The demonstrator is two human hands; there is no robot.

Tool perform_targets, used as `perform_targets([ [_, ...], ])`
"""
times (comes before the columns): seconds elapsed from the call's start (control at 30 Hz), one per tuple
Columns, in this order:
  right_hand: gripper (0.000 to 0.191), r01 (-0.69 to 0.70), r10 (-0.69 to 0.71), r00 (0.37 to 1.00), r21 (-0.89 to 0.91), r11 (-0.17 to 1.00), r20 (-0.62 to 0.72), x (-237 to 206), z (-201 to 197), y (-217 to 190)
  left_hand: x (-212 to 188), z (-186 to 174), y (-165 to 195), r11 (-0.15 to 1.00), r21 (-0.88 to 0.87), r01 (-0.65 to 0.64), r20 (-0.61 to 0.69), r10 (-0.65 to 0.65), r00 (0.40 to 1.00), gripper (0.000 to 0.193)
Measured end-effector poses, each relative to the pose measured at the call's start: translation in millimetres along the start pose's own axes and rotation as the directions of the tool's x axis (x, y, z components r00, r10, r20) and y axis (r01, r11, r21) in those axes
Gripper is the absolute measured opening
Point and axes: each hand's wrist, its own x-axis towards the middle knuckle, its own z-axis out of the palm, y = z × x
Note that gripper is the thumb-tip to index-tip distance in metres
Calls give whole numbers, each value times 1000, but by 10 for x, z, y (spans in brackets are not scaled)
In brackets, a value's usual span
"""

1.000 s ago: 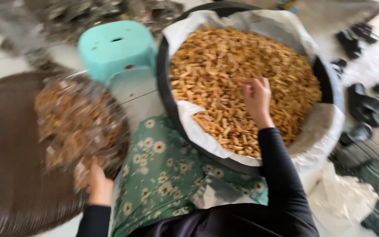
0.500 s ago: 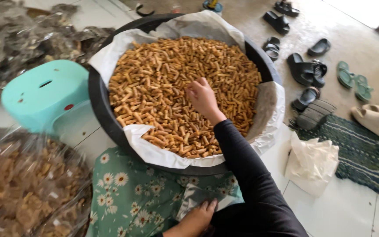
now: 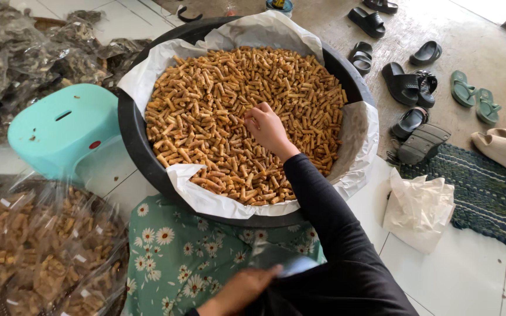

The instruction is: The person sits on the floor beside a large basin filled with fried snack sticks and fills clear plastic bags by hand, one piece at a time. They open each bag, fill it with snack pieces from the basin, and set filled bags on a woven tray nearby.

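Observation:
A big black tub (image 3: 139,149) lined with white paper (image 3: 229,202) is heaped with short orange-brown snack sticks (image 3: 218,99). My right hand (image 3: 267,129) rests in the middle of the heap, fingers curled down into the sticks. Low in the view, my left hand (image 3: 238,289) is over my lap, touching a small clear plastic bag (image 3: 279,257). The hand is blurred, so its grip is unclear. A green flowered cloth (image 3: 177,257) covers my lap under the tub's near rim.
A turquoise plastic stool (image 3: 60,131) stands left of the tub. Sealed clear bags of snacks (image 3: 36,251) pile at the lower left. Several sandals (image 3: 408,82) lie on the floor at the right, near a dark green mat (image 3: 475,187) and a crumpled white bag (image 3: 420,210).
The view has swung right from the bagged snacks toward the tub. My left hand has left the pile of bags and come to my lap. My right hand stays in the sticks.

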Motion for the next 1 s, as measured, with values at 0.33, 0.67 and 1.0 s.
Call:
perform_targets([
  [0.33,14,29,-29,999,-3,1000,-31,-46,22,14,-326,-822,-77,912,-405,-68,-188,-10,982,64],
  [0.67,11,58,-52,989,44,997,-140,-43,-82,86,-386,-2191,201,787,-588,187,-523,-546,655,11],
  [1.0,17,-14,28,977,71,997,-213,23,-263,206,719,-3515,-645,891,-436,-126,-830,-344,438,11],
])
